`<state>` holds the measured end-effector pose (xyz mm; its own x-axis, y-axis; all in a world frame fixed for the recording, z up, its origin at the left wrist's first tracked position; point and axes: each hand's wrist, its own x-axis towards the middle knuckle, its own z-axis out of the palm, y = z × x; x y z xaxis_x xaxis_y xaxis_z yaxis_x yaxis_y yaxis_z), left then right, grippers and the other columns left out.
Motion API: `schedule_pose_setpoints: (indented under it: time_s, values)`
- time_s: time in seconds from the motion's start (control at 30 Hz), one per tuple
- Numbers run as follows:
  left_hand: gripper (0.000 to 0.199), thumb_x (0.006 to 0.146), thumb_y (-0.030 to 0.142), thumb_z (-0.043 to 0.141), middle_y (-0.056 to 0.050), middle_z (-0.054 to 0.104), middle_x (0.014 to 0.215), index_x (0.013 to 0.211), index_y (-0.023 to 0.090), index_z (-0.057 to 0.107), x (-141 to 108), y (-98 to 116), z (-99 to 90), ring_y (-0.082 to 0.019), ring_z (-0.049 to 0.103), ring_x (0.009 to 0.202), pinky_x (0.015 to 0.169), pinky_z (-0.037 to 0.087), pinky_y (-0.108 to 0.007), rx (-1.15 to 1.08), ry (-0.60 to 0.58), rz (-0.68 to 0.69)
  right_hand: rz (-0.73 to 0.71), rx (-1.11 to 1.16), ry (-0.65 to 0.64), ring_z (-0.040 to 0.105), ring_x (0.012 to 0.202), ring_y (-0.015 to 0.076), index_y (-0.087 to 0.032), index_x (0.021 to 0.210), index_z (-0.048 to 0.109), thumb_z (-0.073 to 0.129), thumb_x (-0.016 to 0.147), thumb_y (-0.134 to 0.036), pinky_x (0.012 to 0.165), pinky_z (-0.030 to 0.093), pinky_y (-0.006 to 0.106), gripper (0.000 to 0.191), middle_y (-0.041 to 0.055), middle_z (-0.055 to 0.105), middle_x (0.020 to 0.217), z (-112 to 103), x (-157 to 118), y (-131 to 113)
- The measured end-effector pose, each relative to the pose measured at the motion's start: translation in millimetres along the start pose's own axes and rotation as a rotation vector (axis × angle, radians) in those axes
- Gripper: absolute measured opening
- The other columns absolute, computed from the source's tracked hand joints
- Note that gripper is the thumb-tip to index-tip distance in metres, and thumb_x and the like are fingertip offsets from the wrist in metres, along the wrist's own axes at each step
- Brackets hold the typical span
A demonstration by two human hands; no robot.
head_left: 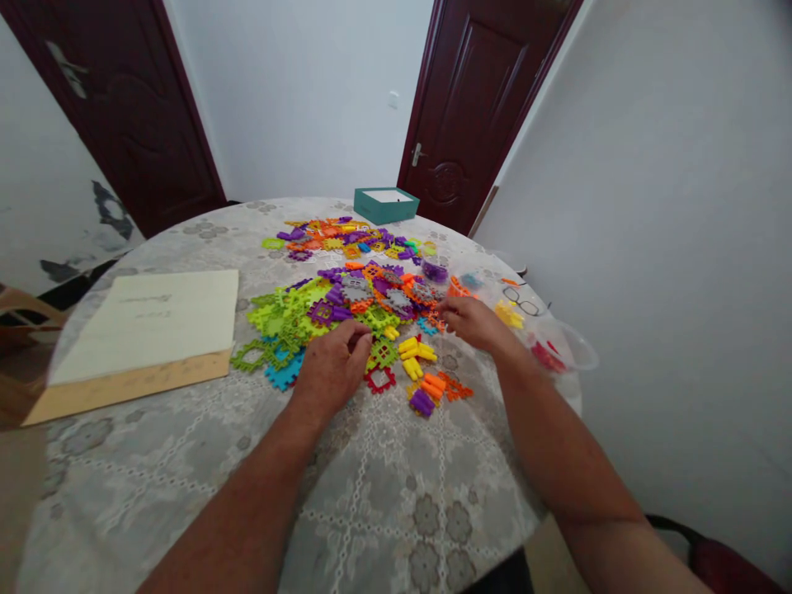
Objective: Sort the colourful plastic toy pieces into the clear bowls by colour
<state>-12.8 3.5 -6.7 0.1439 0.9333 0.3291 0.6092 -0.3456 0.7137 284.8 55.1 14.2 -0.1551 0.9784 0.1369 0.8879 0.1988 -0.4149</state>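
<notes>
My left hand point(337, 359) rests at the front of a heap of plastic pieces, its fingers curled; what they hold, if anything, is hidden. Beside it lie lime green pieces point(281, 318), blue pieces point(285, 373) and a red square frame point(379, 379). My right hand point(467, 320) is at the heap's right side, fingers pinched near grey and orange gear-like pieces point(424, 293); I cannot make out anything between them. Yellow tubes point(417, 351), orange tubes point(434, 385) and a purple piece point(422, 403) lie between and in front of my hands.
A large sheet of paper point(154, 322) lies on the left of the patterned tablecloth point(384, 495). At the back stands a green box point(384, 208) behind another row of pieces point(346, 235). Eyeglasses point(520, 301) and a clear container with red pieces point(548, 355) are on the right.
</notes>
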Motion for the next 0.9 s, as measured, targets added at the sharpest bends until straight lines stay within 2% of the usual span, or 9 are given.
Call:
schedule_pose_setpoints:
  time_s: [0.07, 0.17, 0.3, 0.37, 0.53, 0.7, 0.9]
  values:
    - [0.028, 0.097, 0.038, 0.053, -0.005, 0.079, 0.094, 0.104, 0.022, 0.074, 0, -2, 1.2, -0.022, 0.072, 0.083, 0.078, 0.05, -0.032, 0.008, -0.006, 0.0, -0.001, -0.007, -0.078, 0.071, 0.093, 0.0197, -0.02, 0.113, 0.077, 0.053, 0.093, -0.012, 0.085, 0.051, 0.029, 0.031, 0.008, 0.078, 0.106, 6, -22, 1]
    - [0.029, 0.098, 0.039, 0.052, -0.005, 0.079, 0.094, 0.104, 0.021, 0.074, 1, -2, 1.9, -0.022, 0.071, 0.083, 0.079, 0.05, -0.032, 0.03, -0.011, 0.018, -0.005, -0.032, -0.149, 0.07, 0.1, 0.0225, -0.02, 0.119, 0.075, 0.061, 0.092, -0.015, 0.087, 0.051, 0.031, 0.031, 0.0104, 0.076, 0.116, 15, -38, 1]
    - [0.029, 0.098, 0.039, 0.053, -0.005, 0.079, 0.093, 0.103, 0.021, 0.074, 1, -2, 2.3, -0.022, 0.072, 0.083, 0.079, 0.05, -0.032, 0.053, -0.013, 0.025, -0.063, 0.021, -0.214, 0.07, 0.099, 0.0231, -0.02, 0.13, 0.071, 0.071, 0.091, -0.032, 0.087, 0.052, 0.032, 0.04, 0.0117, 0.073, 0.123, 29, -41, -5]
    - [0.029, 0.098, 0.04, 0.052, -0.005, 0.079, 0.094, 0.103, 0.022, 0.074, 1, -2, 2.8, -0.022, 0.072, 0.084, 0.079, 0.05, -0.032, 0.064, -0.02, 0.024, -0.131, -0.001, -0.217, 0.068, 0.103, 0.0242, -0.019, 0.13, 0.07, 0.071, 0.089, -0.032, 0.089, 0.051, 0.033, 0.043, 0.013, 0.072, 0.123, 37, -38, -7]
    - [0.03, 0.098, 0.041, 0.052, -0.005, 0.079, 0.097, 0.104, 0.022, 0.074, 1, -4, 4.9, -0.022, 0.072, 0.086, 0.079, 0.049, -0.031, 0.07, -0.037, 0.024, -0.165, -0.049, -0.178, 0.067, 0.105, 0.0239, -0.016, 0.122, 0.072, 0.061, 0.091, -0.02, 0.092, 0.048, 0.032, 0.034, 0.0127, 0.074, 0.116, 43, -34, -5]
    - [0.029, 0.097, 0.041, 0.052, -0.004, 0.079, 0.094, 0.103, 0.023, 0.074, 1, -2, 5.3, -0.022, 0.072, 0.085, 0.079, 0.049, -0.031, 0.098, -0.039, 0.031, -0.177, 0.01, 0.005, 0.066, 0.102, 0.0225, -0.014, 0.133, 0.063, 0.056, 0.094, -0.018, 0.093, 0.048, 0.033, 0.04, 0.013, 0.072, 0.117, 41, -35, -10]
    - [0.029, 0.095, 0.043, 0.054, -0.002, 0.079, 0.09, 0.104, 0.024, 0.074, 2, -1, 4.6, -0.021, 0.073, 0.08, 0.075, 0.05, -0.03, 0.105, -0.057, 0.009, -0.323, 0.021, 0.055, 0.061, 0.113, 0.0226, -0.019, 0.127, 0.062, 0.061, 0.091, -0.017, 0.1, 0.047, 0.034, 0.036, 0.0117, 0.066, 0.125, 65, -35, -27]
